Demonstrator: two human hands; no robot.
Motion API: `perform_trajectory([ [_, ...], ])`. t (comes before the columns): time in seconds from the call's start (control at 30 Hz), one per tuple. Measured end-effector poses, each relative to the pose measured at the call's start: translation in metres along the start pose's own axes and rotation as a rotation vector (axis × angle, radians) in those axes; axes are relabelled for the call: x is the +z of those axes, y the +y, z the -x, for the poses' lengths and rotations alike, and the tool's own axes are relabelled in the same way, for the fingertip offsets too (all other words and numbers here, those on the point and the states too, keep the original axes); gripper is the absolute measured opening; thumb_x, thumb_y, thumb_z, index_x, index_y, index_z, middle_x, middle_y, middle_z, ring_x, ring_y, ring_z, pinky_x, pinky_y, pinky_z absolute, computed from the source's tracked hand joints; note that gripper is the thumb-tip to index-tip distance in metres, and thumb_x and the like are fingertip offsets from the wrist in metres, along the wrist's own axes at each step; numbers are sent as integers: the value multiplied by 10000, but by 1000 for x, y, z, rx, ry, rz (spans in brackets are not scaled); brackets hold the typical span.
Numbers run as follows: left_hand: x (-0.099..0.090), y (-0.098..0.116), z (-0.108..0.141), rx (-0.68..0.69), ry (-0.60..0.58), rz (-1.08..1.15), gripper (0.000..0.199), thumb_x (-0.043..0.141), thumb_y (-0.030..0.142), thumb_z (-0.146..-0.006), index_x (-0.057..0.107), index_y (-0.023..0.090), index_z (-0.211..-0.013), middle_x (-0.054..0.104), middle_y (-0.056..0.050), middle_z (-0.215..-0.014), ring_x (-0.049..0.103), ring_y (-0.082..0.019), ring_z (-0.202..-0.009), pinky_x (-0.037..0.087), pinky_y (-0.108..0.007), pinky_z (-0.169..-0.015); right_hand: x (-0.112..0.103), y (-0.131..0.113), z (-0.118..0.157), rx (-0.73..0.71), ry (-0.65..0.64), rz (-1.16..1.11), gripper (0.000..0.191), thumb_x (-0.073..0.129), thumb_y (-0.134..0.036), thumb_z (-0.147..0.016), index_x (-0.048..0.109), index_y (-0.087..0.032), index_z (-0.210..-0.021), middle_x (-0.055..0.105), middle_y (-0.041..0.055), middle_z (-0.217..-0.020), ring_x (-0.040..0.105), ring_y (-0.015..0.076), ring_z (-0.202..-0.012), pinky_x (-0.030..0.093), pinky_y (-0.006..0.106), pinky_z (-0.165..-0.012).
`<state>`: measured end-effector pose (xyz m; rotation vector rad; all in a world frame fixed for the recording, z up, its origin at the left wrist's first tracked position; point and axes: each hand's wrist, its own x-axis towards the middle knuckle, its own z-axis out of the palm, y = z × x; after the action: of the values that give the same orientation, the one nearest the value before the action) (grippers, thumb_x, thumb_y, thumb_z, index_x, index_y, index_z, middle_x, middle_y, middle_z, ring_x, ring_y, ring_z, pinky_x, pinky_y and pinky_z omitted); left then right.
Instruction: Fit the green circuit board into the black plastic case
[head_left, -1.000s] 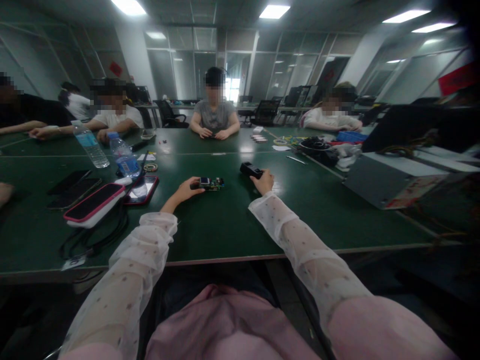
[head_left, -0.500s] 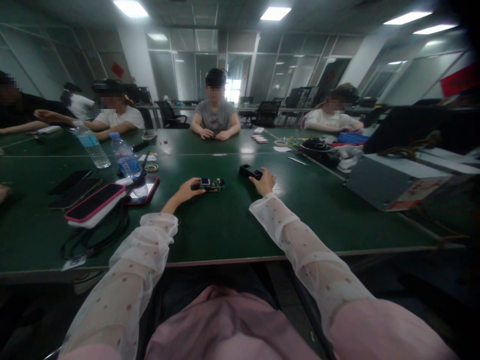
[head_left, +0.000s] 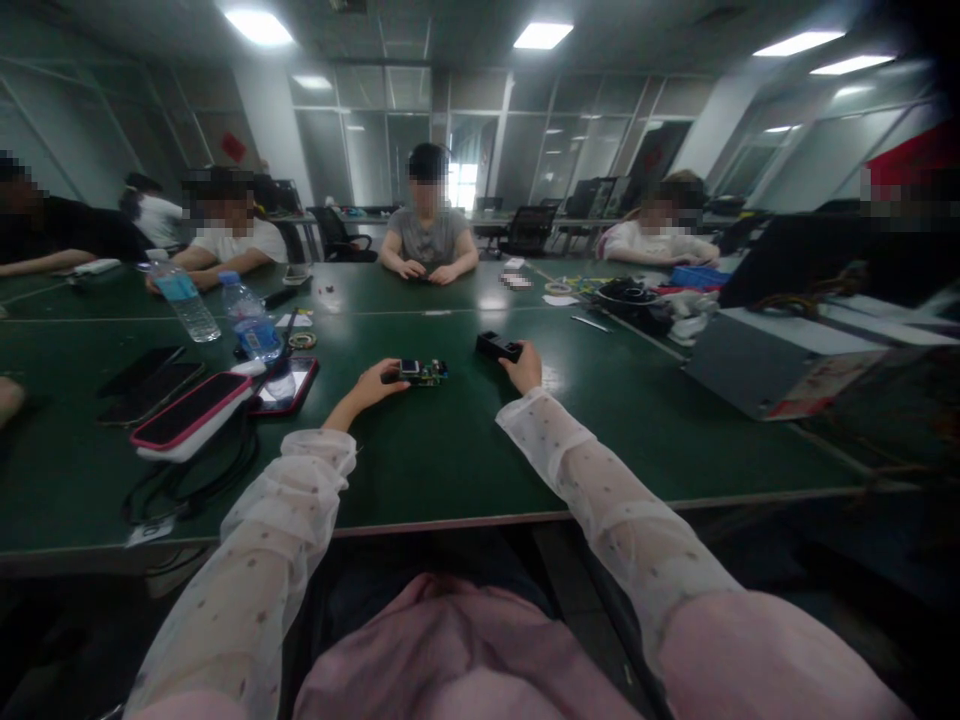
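A small green circuit board with a little screen (head_left: 424, 373) is over the green table (head_left: 435, 460), left of centre. The fingers and thumb of my left hand (head_left: 375, 385) grip its left end. To the right, a black rectangular case (head_left: 496, 346) points away to the left from my right hand (head_left: 526, 368), whose fingers and thumb close on its near end. The board and the case are apart, with bare green tabletop between them. Whether either one rests on the table or is slightly raised, I cannot tell.
Phones (head_left: 191, 408), cables (head_left: 199, 485) and two bottles (head_left: 251, 318) lie or stand at the left. A grey metal box (head_left: 772, 362) is at the right. A pen (head_left: 590, 324) lies beyond my right hand. Several people sit around, one opposite (head_left: 429, 235).
The view has shifted slightly. The fingers of my right hand have drawn in closer around the end of the black case. My left hand still grips the board in about the same place.
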<state>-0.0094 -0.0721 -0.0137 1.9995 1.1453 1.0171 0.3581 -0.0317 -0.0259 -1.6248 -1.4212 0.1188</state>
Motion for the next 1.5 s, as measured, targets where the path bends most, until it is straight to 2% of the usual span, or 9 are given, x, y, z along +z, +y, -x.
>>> perform_trajectory([
  [0.1, -1, 1, 1, 6, -9, -2, 605, 758, 419, -696, 562, 195, -1222, 646, -107, -1204, 609, -274, -1128, 431, -469, -1011, 4, -6, 0, 60, -16, -111, 531, 703, -252, -670, 505, -152, -1153, 639, 121, -1101, 602, 259, -1028, 448, 440, -940],
  [0.2, -1, 3, 2, 6, -10, 4, 605, 761, 413, -695, 562, 196, -1224, 644, -105, -1210, 610, -273, -1126, 436, -465, -1009, 10, -24, 6, 61, -100, -322, 549, 713, -310, -660, 500, -163, -1144, 656, 89, -1024, 630, 249, -964, 478, 453, -915],
  [0.33, -1, 2, 2, 15, -2, 8, 595, 771, 391, -686, 569, 198, -1211, 643, -105, -1212, 612, -276, -1125, 440, -470, -1007, 14, -57, 24, -107, -311, -634, 605, 743, -426, -645, 491, -194, -1144, 654, 86, -1042, 631, 259, -995, 485, 476, -931],
  [0.47, -1, 1, 1, 18, -4, 10, 615, 781, 373, -676, 561, 188, -1220, 652, -117, -1190, 619, -279, -1111, 459, -467, -986, 16, -81, 43, -210, -439, -727, 631, 763, -466, -646, 491, -210, -1154, 603, 109, -1163, 586, 275, -1108, 474, 475, -970],
  [0.67, -1, 0, 1, -5, 14, 13, 655, 794, 365, -653, 551, 188, -1235, 661, -121, -1180, 611, -293, -1134, 441, -480, -1006, 22, -90, 57, -318, -492, -658, 575, 734, -433, -705, 482, -235, -1183, 587, 84, -1173, 577, 258, -1127, 487, 462, -974],
  [0.83, -1, -2, 1, 11, 14, 32, 747, 825, 330, -604, 524, 171, -1268, 615, -146, -1259, 594, -302, -1162, 427, -483, -1018, 23, -92, 59, -373, -499, -647, 540, 725, -407, -726, 481, -239, -1178, 583, 79, -1174, 584, 252, -1121, 499, 453, -966],
  [1.0, 0, -4, 0, 23, 14, 15, 726, 816, 338, -615, 536, 156, -1260, 622, -148, -1248, 605, -294, -1143, 432, -470, -1017, 20, -97, 60, -368, -461, -621, 539, 711, -418, -735, 475, -243, -1187, 580, 81, -1177, 577, 258, -1121, 502, 457, -956],
  [1.17, -1, -3, 0, 17, 16, -13, 706, 808, 348, -619, 546, 160, -1247, 631, -140, -1236, 606, -296, -1137, 430, -474, -1013, 17, -101, 63, -431, -474, -575, 521, 693, -363, -756, 464, -245, -1208, 568, 88, -1201, 572, 264, -1125, 500, 471, -955],
  [1.5, -1, 4, 2, 45, 34, -111, 751, 806, 432, -610, 539, 209, -1276, 606, -104, -1265, 558, -302, -1188, 381, -470, -1054, 22, -90, 67, -476, -622, -466, 511, 683, -292, -754, 472, -228, -1215, 588, 85, -1139, 589, 262, -1083, 465, 503, -968],
])
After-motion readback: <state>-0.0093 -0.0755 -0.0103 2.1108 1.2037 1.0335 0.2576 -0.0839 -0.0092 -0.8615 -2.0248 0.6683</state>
